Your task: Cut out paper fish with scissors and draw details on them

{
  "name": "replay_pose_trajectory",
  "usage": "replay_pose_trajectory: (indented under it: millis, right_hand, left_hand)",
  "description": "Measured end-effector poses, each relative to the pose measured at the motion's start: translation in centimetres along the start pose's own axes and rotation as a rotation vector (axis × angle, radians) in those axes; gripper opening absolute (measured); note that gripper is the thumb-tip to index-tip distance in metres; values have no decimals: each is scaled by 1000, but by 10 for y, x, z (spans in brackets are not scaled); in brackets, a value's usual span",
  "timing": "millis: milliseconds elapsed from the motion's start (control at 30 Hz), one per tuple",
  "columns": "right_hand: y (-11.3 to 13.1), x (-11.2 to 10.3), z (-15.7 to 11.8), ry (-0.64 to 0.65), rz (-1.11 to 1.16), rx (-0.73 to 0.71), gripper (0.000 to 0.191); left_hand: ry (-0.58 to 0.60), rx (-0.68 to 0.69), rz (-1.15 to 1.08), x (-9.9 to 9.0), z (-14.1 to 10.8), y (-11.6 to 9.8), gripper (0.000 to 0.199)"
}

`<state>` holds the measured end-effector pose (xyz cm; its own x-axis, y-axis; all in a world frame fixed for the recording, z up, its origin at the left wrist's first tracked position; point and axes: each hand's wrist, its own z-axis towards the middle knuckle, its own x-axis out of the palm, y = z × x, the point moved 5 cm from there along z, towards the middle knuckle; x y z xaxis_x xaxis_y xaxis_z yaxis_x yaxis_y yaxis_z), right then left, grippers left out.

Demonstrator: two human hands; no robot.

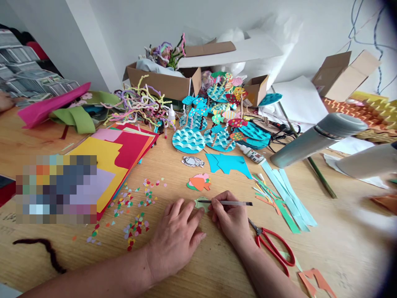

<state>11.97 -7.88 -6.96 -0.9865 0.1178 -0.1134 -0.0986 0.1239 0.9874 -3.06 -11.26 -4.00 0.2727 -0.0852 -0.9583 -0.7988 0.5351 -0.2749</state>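
Observation:
My right hand (231, 217) grips a pen (232, 203), its tip on a small light green paper cutout (203, 204). My left hand (178, 231) lies on the table with fingers stretched out, the fingertips at the cutout's left and lower edges. Part of the cutout is hidden beneath the fingers. Just beyond it rests a stack of fish-shaped paper cutouts (199, 182), orange on top with pink and green below. A printed paper cutout (192, 161) lies farther back. Red-handled scissors (276, 248) sit right of my right wrist.
Colored paper sheets (102, 153) and confetti bits (136, 225) lie left. Blue paper pieces (229, 164), a glue bottle (251, 154) and light blue strips (288, 194) are ahead right. Finished fish decorations (189, 140), pipe cleaners (136, 101) and a grey flask (319, 138) stand behind.

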Motion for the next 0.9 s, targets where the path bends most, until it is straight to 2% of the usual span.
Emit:
replay_pose_trajectory:
  millis: [900]
  right_hand:
    - [3,1,0,13,3,7,26]
  left_hand:
    - [8,5,-16,1,1,-1,43]
